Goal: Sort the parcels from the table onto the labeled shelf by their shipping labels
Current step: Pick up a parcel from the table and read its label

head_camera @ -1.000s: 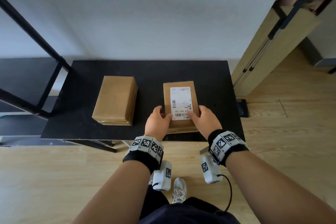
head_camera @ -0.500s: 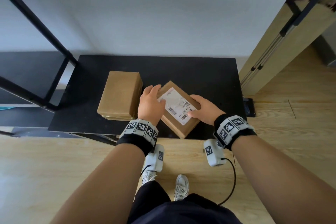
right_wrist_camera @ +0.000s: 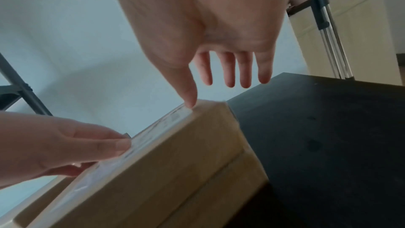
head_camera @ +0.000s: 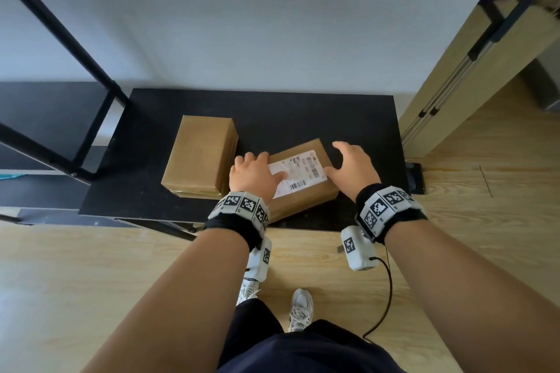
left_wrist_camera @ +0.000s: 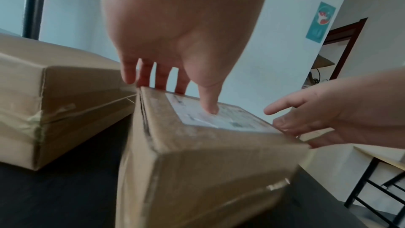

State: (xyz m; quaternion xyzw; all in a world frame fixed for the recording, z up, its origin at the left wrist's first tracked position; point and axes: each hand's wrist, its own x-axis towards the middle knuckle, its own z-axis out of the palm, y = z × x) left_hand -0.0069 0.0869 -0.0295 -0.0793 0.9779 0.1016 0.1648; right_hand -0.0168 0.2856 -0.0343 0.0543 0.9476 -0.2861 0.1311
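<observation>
The labelled parcel, a brown box with a white shipping label on top, lies slanted near the front edge of the black table. My left hand holds its left end, thumb pressed on the label and fingers hooked over the far edge. Over the box's right end my right hand is spread open, only the thumb tip touching the top edge. A plain brown parcel sits just to the left, no label showing.
A black metal shelf frame stands to the table's left. A light wooden cabinet stands at the right. The far and right parts of the table top are bare. Wooden floor lies below me.
The labelled parcel has been turned on the table from lengthwise to slanted. My left hand moved to its far-left end. My right hand let go and spread open.
</observation>
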